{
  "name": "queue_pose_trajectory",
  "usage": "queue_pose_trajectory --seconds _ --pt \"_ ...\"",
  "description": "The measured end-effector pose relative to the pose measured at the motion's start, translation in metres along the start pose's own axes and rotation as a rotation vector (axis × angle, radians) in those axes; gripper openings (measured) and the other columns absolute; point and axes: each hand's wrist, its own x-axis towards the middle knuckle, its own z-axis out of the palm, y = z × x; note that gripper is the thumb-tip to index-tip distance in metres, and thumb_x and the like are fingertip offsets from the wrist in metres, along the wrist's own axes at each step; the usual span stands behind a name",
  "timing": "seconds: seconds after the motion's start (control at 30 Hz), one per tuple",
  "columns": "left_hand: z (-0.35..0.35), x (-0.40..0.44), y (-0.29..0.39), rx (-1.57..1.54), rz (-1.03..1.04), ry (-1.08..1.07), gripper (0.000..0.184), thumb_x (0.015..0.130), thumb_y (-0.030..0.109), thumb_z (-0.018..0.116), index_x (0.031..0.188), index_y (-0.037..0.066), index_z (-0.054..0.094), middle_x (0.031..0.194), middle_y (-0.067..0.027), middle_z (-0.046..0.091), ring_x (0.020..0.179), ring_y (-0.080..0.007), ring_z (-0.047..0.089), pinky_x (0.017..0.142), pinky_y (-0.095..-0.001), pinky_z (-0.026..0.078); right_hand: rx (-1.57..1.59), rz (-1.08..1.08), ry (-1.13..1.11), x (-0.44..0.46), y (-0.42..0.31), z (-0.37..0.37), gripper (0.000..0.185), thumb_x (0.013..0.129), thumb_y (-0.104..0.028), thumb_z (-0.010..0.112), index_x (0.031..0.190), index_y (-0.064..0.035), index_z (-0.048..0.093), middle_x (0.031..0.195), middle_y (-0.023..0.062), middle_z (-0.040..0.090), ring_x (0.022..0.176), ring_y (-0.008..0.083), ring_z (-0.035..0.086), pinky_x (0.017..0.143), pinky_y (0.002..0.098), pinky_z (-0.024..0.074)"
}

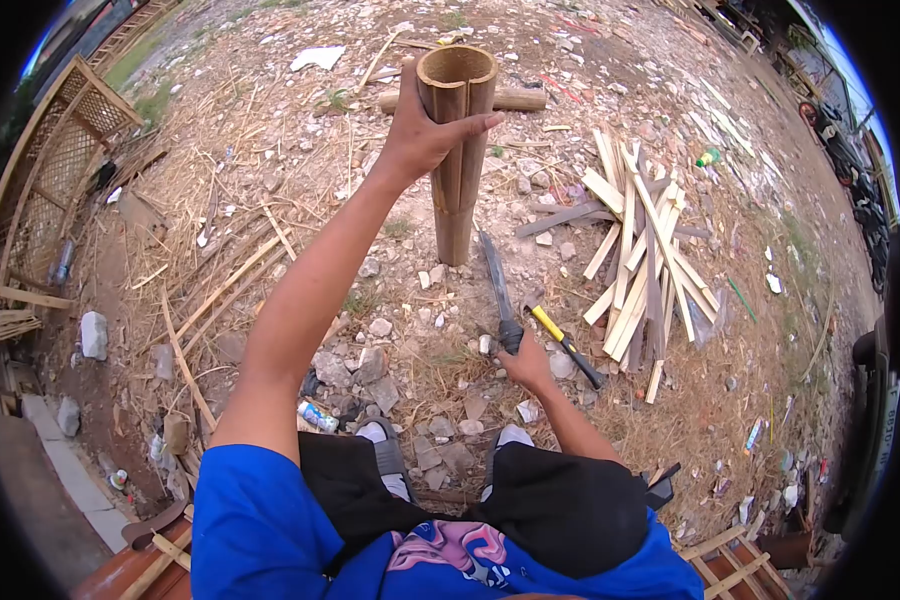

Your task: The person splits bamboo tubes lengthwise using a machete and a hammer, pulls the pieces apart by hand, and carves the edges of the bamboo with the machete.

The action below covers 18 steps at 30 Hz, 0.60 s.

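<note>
My left hand [427,135] wraps round the upper part of a thick bamboo tube [452,190], with the thumb laid across its front. The tube stands upright on the ground, its hollow top towards me, and a lengthwise split runs down from the rim. Low on the right, my right hand [526,364] is closed on the dark wrapped handle of a machete [495,275]. Its blade points forward, with the tip near the foot of the bamboo. A hammer [562,343] with a yellow and black handle lies just right of that hand.
A pile of split wooden strips [638,260] lies to the right. Behind the bamboo is a round wooden piece [520,100]. Stones [375,365] and a spray can [317,416] lie near my feet. A woven panel [55,170] leans at the left; motorcycles [850,170] stand far right.
</note>
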Motion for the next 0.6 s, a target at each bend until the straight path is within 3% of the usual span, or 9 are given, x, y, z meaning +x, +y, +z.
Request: queue_pose_trajectory --seconds 0.1,0.13,0.23,0.3,0.43,0.53,0.6 --pt "0.0 0.001 -0.001 -0.033 -0.027 -0.006 0.093 0.069 0.036 0.091 0.133 0.006 0.031 0.129 -0.0161 0.054 0.119 -0.0251 0.058 0.101 -0.0386 0.051 0.178 -0.096 0.174 -0.002 -0.004 -0.034 0.052 0.071 -0.025 0.074 0.109 0.006 0.056 0.09 0.0268 0.067 0.081 0.0429 0.066 0.076 0.0457 0.0514" --pt "0.0 0.001 -0.001 -0.042 -0.033 -0.013 0.093 0.068 0.036 0.091 0.133 0.006 0.031 0.129 -0.0162 0.054 0.119 -0.0252 0.058 0.101 -0.0386 0.051 0.353 0.056 0.047 -0.003 -0.009 -0.052 0.04 0.073 -0.022 0.075 0.1 0.0047 0.062 0.084 0.017 0.067 0.068 0.0285 0.064 0.064 0.0386 0.0493" --pt "0.004 0.001 -0.002 0.043 0.007 0.033 0.095 0.068 0.035 0.091 0.135 0.005 0.03 0.13 -0.0164 0.054 0.119 -0.0258 0.058 0.103 -0.0387 0.049 0.659 0.108 0.085 -0.036 -0.034 -0.099 0.038 0.077 -0.015 0.072 0.108 0.0037 0.06 0.078 0.0081 0.063 0.061 0.0151 0.058 0.055 0.0316 0.0452" --pt "0.008 -0.001 -0.009 0.059 -0.021 0.034 0.098 0.067 0.035 0.091 0.137 0.005 0.029 0.13 -0.0169 0.053 0.12 -0.0261 0.057 0.103 -0.0389 0.049 0.852 0.029 0.238 -0.056 -0.066 -0.133 0.039 0.081 -0.009 0.069 0.116 0.0026 0.056 0.076 0.0026 0.059 0.056 0.0081 0.052 0.05 0.0266 0.0407" --pt "0.019 -0.008 -0.009 -0.035 -0.095 -0.001 0.101 0.067 0.036 0.091 0.139 0.004 0.029 0.129 -0.0182 0.053 0.122 -0.0273 0.056 0.102 -0.04 0.048 1.112 -0.377 0.204 -0.082 -0.13 -0.205 0.051 0.085 -0.003 0.065 0.131 -0.001 0.043 0.081 0.0024 0.058 0.055 0.0074 0.051 0.049 0.0241 0.0418" --pt "0.029 -0.012 -0.008 0.004 -0.061 0.018 0.098 0.067 0.036 0.091 0.137 0.004 0.031 0.128 -0.0186 0.053 0.12 -0.0277 0.056 0.102 -0.0402 0.048 1.079 -0.55 0.132 -0.094 -0.175 -0.227 0.052 0.086 -0.001 0.064 0.132 -0.0023 0.04 0.085 0.0024 0.058 0.056 0.007 0.051 0.049 0.0234 0.0417" --pt "0.036 -0.017 -0.006 0.03 -0.028 0.034 0.095 0.068 0.035 0.091 0.136 0.004 0.032 0.127 -0.0181 0.054 0.118 -0.0276 0.057 0.101 -0.0401 0.048 1.034 -0.516 0.102 -0.101 -0.19 -0.225 0.052 0.085 -0.001 0.065 0.132 -0.0019 0.041 0.083 0.0019 0.058 0.056 0.0066 0.051 0.048 0.023 0.0411"
